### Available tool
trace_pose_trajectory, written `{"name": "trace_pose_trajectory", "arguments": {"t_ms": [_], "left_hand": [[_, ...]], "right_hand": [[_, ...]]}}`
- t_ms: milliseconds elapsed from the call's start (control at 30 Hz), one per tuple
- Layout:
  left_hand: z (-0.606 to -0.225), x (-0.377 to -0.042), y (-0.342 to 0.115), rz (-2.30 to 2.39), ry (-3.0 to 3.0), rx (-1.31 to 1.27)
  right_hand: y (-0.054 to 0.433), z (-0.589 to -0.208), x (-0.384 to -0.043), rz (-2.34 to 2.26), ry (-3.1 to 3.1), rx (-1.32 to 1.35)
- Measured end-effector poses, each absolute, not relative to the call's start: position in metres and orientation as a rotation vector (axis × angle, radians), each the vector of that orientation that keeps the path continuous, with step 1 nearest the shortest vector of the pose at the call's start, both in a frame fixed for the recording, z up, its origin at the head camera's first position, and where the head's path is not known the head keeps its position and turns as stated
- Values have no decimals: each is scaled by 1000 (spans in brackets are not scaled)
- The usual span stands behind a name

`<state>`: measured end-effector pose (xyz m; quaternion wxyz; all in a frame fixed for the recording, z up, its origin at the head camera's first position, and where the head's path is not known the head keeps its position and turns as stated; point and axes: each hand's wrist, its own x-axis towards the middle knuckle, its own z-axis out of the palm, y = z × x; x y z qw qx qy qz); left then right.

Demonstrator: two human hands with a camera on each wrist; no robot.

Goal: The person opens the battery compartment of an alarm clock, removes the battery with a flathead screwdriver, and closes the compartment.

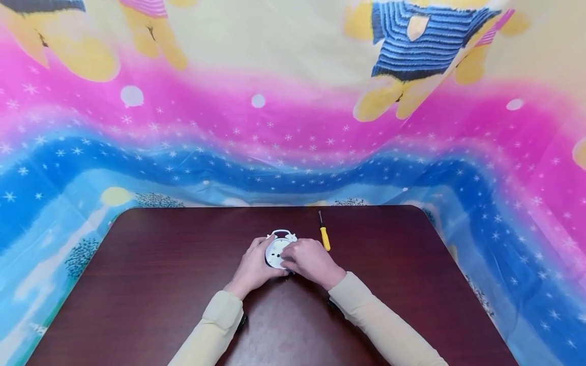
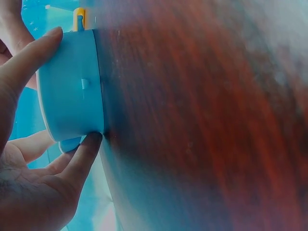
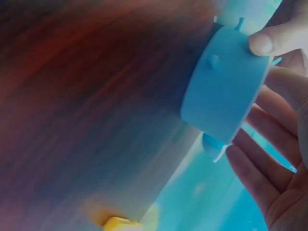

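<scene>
A small white twin-bell alarm clock (image 1: pixel 274 259) lies on the table with its back facing up and its carrying handle toward the far side. In both wrist views the clock's side (image 2: pixel 72 86) looks blue. My left hand (image 1: pixel 257 264) grips the clock around its rim, thumb on one side and fingers on the other. My right hand (image 1: pixel 313 259) is over the right part of the clock's back, thumb and index finger bent together there. Its other fingers (image 3: pixel 255 173) stretch past the clock's edge. The spot under the right fingertips is hidden.
A screwdriver with a yellow handle (image 1: pixel 325 239) lies to the right of the clock, its shaft pointing to the far edge. The dark red-brown table (image 1: pixel 160 284) has rounded far corners. A colourful printed cloth (image 1: pixel 284 137) hangs around it.
</scene>
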<state>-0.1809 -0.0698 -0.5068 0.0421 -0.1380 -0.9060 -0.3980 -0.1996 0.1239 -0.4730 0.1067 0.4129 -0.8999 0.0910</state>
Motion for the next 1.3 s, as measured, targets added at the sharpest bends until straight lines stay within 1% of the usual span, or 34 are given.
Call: {"name": "trace_pose_trajectory", "arguments": {"t_ms": [400, 867, 1300], "left_hand": [[-509, -180, -69, -1187, -2759, -435], [-505, -181, -69, -1207, -2765, -409], [-506, -183, -69, -1195, -2777, -412]], "right_hand": [[120, -481, -188, 139, -2566, 1202], [118, -481, -186, 12, -2447, 1271], [119, -483, -187, 55, -2441, 1262]]}}
